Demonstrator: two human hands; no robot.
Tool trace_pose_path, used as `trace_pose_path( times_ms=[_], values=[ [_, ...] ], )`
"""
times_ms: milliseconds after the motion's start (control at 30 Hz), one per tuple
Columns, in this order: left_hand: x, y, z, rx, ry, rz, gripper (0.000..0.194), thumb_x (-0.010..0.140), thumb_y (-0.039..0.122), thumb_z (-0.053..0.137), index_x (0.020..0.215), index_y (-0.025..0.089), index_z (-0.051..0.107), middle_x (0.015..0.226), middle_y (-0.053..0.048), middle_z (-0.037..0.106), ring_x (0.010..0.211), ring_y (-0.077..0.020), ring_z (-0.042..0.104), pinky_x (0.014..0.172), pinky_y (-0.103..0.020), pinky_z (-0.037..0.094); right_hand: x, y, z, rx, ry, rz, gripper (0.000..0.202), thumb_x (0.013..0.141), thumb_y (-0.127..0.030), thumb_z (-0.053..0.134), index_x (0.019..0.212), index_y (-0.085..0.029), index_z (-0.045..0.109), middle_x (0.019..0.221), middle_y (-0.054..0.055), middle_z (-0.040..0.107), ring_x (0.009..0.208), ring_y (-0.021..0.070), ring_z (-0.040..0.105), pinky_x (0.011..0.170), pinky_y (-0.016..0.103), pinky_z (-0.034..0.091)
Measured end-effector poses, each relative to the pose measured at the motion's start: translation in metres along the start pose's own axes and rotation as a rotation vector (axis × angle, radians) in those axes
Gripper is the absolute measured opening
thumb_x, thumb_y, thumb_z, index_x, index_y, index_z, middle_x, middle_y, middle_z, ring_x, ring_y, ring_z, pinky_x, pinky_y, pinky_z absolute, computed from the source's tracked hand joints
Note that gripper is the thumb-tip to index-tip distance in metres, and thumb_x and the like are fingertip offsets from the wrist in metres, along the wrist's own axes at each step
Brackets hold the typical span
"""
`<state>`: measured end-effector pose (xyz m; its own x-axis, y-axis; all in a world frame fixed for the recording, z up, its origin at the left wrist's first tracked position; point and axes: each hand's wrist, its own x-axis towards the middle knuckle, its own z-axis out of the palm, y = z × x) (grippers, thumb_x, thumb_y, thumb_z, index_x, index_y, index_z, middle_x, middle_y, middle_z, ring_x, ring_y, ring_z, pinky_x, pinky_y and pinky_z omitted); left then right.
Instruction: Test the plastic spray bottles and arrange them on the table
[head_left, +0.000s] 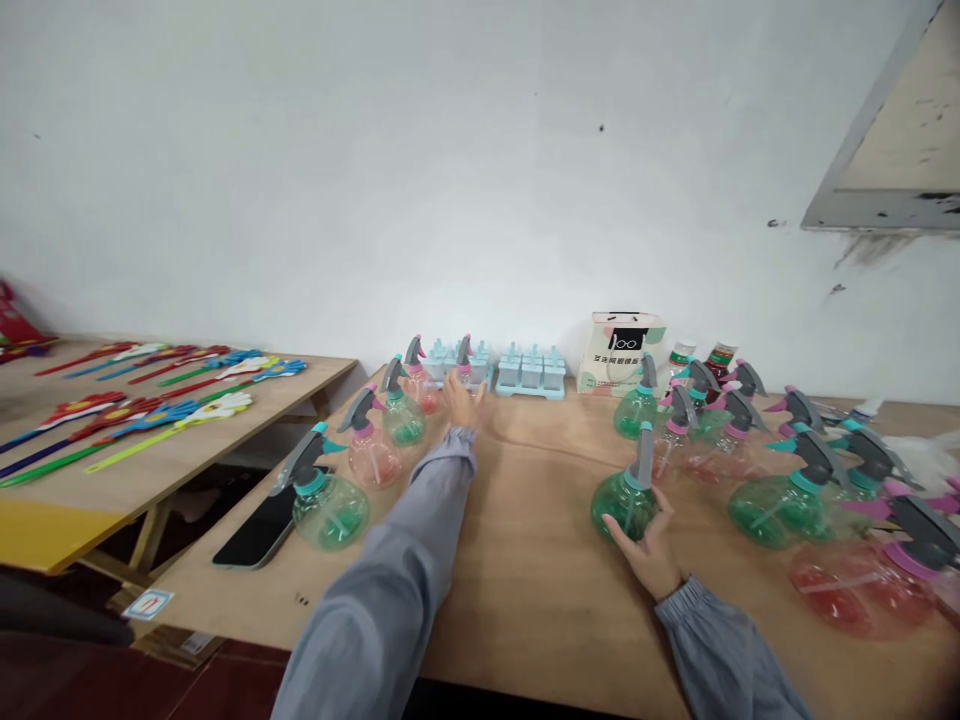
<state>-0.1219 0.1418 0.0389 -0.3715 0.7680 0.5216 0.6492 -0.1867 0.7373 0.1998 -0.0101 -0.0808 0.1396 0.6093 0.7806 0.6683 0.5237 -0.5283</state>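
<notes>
Standing far left of centre on the worktop (pixel 517 580), a pink-collared spray bottle (pixel 464 354) is partly hidden by the left hand (pixel 463 402), fingers part-spread, grip unclear; near right, the right hand's (pixel 651 548) fingers curl around a green spray bottle (pixel 621 502).

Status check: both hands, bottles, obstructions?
Left hand at rear pink-collared bottle, grip unclear. Right hand around green spray bottle. Phone lying off left, apart from both hands.

The green spray bottle (pixel 621 500) looks glossy clear plastic, the table (pixel 532 590) smooth wood, the left sleeve (pixel 397 580) matt cloth.
</notes>
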Motion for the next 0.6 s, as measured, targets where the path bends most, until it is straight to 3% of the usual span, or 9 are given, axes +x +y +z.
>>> trace_pose_path(
  times_ms=[67,167,233,267,333,467,600],
  values=[
    [-0.03,0.014,0.0,-0.072,-0.07,0.08,0.037,0.092,0.033,0.055,0.127,0.022,0.05,0.136,-0.012,0.051,0.132,-0.0239,0.045,0.112,-0.04,0.034,-0.002,-0.005,0.004,0.006,-0.038,0.01,0.083,0.079,-0.052,0.068,0.141,-0.014,0.027,0.133,0.02,0.045,0.12,0.0331,0.053,0.1,0.056,0.046],
    [-0.087,0.039,0.0,-0.436,-0.539,0.312,0.056,0.086,0.043,0.062,0.135,0.022,0.045,0.143,-0.013,0.047,0.135,-0.027,0.042,0.114,-0.044,0.032,-0.004,-0.019,0.013,0.011,-0.145,-0.04,0.081,0.083,-0.049,0.066,0.144,-0.014,0.025,0.134,0.021,0.047,0.121,0.0323,0.054,0.1,0.053,0.048],
    [-0.121,0.056,-0.002,-0.527,-0.728,0.415,0.084,0.072,0.046,0.076,0.142,0.021,0.037,0.152,-0.015,0.034,0.142,-0.032,0.032,0.117,-0.048,0.027,-0.006,-0.031,0.022,0.05,-0.209,-0.084,0.08,0.085,-0.047,0.063,0.146,-0.015,0.022,0.136,0.021,0.047,0.123,0.0312,0.054,0.101,0.051,0.049],
    [-0.134,0.063,-0.003,-0.554,-0.744,0.419,0.094,0.067,0.046,0.08,0.144,0.02,0.034,0.154,-0.017,0.03,0.143,-0.034,0.029,0.116,-0.05,0.028,-0.006,-0.036,0.027,0.08,-0.232,-0.099,0.081,0.086,-0.047,0.062,0.147,-0.016,0.02,0.137,0.02,0.047,0.125,0.0309,0.053,0.101,0.051,0.048],
    [-0.152,0.072,-0.005,-0.586,-0.729,0.388,0.097,0.066,0.044,0.081,0.145,0.019,0.031,0.15,-0.018,0.035,0.139,-0.0347,0.035,0.113,-0.05,0.033,-0.009,-0.045,0.039,0.135,-0.265,-0.113,0.082,0.087,-0.047,0.062,0.148,-0.017,0.017,0.14,0.02,0.045,0.129,0.031,0.051,0.103,0.051,0.047],
    [-0.158,0.073,-0.003,-0.618,-0.606,0.257,0.074,0.074,0.033,0.074,0.137,0.02,0.038,0.126,-0.013,0.056,0.113,-0.0252,0.058,0.099,-0.042,0.046,-0.014,-0.055,0.06,0.172,-0.286,-0.142,0.09,0.085,-0.051,0.063,0.15,-0.019,0.01,0.143,0.022,0.043,0.133,0.0329,0.047,0.103,0.053,0.047],
    [-0.15,0.064,0.0,-0.593,-0.47,0.173,0.049,0.073,0.025,0.069,0.119,0.018,0.056,0.099,-0.005,0.064,0.089,-0.0179,0.062,0.088,-0.035,0.05,-0.008,-0.063,0.06,0.174,-0.365,-0.26,0.094,0.084,-0.05,0.064,0.153,-0.02,0.008,0.147,0.021,0.039,0.137,0.0335,0.042,0.105,0.053,0.045]
  ],
)
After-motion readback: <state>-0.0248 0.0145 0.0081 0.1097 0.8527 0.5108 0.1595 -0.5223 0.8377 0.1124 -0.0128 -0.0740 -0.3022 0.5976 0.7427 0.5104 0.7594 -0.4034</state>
